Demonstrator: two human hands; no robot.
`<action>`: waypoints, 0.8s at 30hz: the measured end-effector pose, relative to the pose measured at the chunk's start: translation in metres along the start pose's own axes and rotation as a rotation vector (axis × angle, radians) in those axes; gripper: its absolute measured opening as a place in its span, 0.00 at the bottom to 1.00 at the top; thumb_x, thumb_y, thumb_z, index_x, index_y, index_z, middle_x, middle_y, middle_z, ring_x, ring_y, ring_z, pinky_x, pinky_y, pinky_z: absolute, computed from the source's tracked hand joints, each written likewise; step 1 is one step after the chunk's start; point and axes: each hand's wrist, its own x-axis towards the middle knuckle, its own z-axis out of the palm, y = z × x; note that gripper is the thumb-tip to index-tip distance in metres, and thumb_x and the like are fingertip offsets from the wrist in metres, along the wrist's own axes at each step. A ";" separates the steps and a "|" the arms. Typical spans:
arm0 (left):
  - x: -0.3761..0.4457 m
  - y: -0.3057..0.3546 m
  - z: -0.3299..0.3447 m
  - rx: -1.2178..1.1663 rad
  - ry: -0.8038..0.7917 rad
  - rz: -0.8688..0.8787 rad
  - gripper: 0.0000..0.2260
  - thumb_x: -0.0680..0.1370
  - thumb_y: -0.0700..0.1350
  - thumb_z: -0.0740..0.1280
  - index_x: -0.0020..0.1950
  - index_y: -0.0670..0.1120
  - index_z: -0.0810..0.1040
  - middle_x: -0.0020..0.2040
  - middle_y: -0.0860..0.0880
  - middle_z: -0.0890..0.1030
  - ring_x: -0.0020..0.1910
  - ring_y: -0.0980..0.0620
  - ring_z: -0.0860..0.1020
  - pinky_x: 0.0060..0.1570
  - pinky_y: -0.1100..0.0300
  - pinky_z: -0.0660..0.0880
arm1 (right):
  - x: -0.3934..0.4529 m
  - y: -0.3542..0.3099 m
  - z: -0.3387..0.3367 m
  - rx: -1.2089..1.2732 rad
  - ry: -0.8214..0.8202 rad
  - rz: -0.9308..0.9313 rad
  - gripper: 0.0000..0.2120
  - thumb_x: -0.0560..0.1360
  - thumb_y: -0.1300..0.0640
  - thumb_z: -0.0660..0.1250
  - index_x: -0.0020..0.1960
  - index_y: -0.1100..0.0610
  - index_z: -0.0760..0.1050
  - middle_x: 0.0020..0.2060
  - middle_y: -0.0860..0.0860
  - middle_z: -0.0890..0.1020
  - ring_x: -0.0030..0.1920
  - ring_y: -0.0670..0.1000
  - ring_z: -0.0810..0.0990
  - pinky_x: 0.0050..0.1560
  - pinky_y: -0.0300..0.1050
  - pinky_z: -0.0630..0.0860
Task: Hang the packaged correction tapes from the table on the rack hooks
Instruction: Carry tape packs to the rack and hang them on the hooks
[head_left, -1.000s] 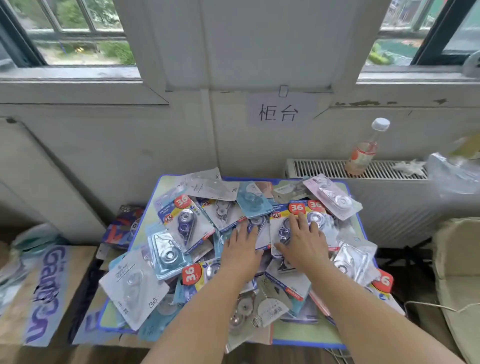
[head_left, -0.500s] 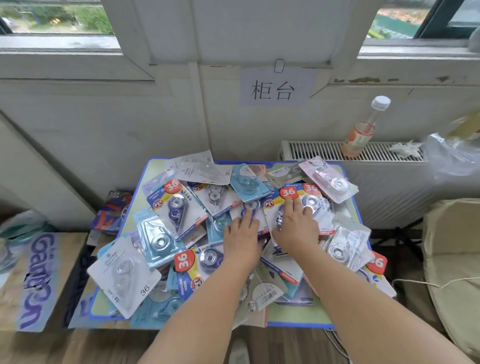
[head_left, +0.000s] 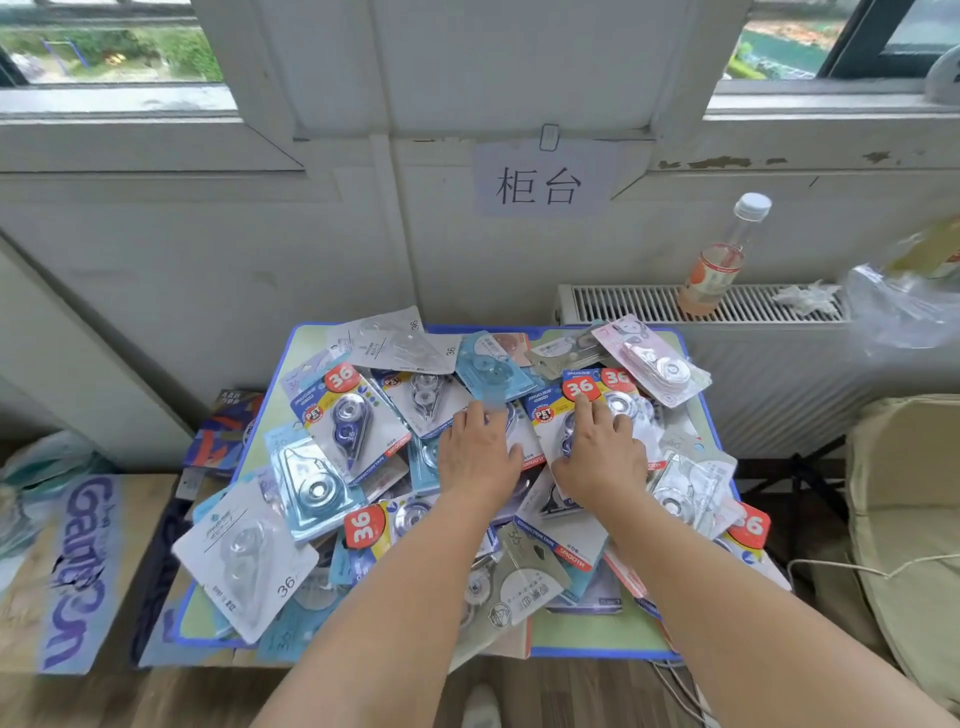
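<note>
At frame centre, the left hand (head_left: 480, 457) and right hand (head_left: 597, 457) are laid flat, fingers straight, upon the heaped packaged correction tapes (head_left: 348, 421) covering the table (head_left: 597, 631).

Your left hand (head_left: 480, 457) and right hand (head_left: 597, 457) rest side by side on the heap of packaged correction tapes (head_left: 332, 415) covering the table (head_left: 613, 631) before you, with a radiator (head_left: 623, 304) behind it to the right and a bottle (head_left: 719, 260) on that.
</note>
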 end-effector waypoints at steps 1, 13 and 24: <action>0.007 0.000 -0.003 0.004 0.000 -0.001 0.21 0.81 0.52 0.60 0.73 0.48 0.64 0.71 0.46 0.64 0.68 0.45 0.64 0.65 0.52 0.64 | 0.002 0.000 0.000 0.004 0.008 0.001 0.39 0.76 0.51 0.63 0.79 0.55 0.45 0.76 0.53 0.56 0.73 0.59 0.59 0.65 0.53 0.66; 0.095 0.006 -0.004 0.074 -0.277 -0.075 0.29 0.83 0.58 0.52 0.80 0.52 0.43 0.80 0.47 0.42 0.78 0.38 0.43 0.75 0.46 0.48 | 0.021 0.001 0.008 -0.004 0.014 0.021 0.37 0.76 0.48 0.59 0.79 0.55 0.45 0.77 0.52 0.53 0.76 0.59 0.53 0.70 0.54 0.61; 0.067 0.008 0.008 0.006 -0.264 -0.048 0.25 0.83 0.54 0.55 0.79 0.50 0.54 0.80 0.49 0.48 0.77 0.35 0.47 0.73 0.45 0.58 | 0.023 0.000 0.006 0.014 0.015 0.044 0.36 0.76 0.49 0.59 0.79 0.55 0.46 0.77 0.53 0.55 0.75 0.59 0.54 0.70 0.54 0.62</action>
